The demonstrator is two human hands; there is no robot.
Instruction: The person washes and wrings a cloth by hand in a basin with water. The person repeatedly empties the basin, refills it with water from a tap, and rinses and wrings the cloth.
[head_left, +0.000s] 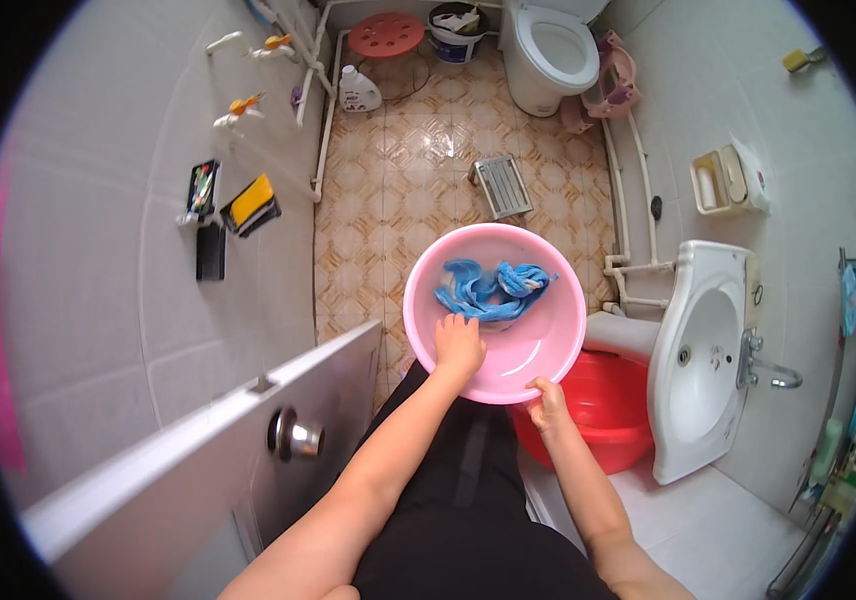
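A round pink basin is in front of my body, with a wet-looking twisted blue cloth lying in its far half. My left hand reaches over the near left rim into the basin. Its bent fingers close at the near edge of the cloth, and their tips are partly hidden. At the near right, my right hand grips the rim of the basin, thumb on top and the other fingers underneath.
A red tub stands at the right, below the white washbasin. On the left is a door with a round knob. Farther off are a small metal-topped stool, a toilet, a white bottle and a red round stool.
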